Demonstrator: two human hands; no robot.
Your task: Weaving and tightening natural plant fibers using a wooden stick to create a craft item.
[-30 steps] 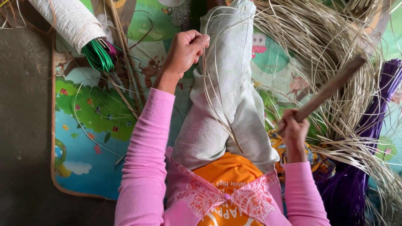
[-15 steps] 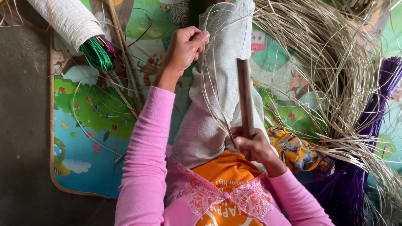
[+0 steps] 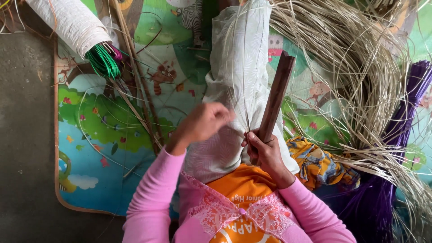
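Colourful cartoon play mat [image 3: 103, 135] covers most of the ground, with bare grey floor [image 3: 22, 135] along the left edge of the frame. At the upper left lies a white woven sack [image 3: 72, 22], rolled like a sleeve, with a bundle of green strands [image 3: 104, 60] and a few magenta ones poking from its open end. A great heap of pale dried fibre strands [image 3: 360, 76] fills the upper right, and a bundle of purple strands [image 3: 405, 121] runs down the right edge. A patterned orange cloth [image 3: 319, 164] lies just right of the person's lap.

The person sits with one leg in pale leaf-print trousers [image 3: 243, 67] stretched toward the top centre. The right hand [image 3: 263, 150], low in the centre, is clenched round the lower end of a dark wooden stick [image 3: 275, 94], which rises tilted slightly right over the leg. A few thin pale strands [image 3: 245, 90] run up the leg from beside that hand. The left hand [image 3: 202, 123], blurred, is loosely curled just left of them; whether it pinches a strand I cannot tell.

Half a second ago the left hand was up near the top centre, gripping the looped strands; now it is down by the lap and the loop is gone. The stick then stood nearly upright and now leans right.
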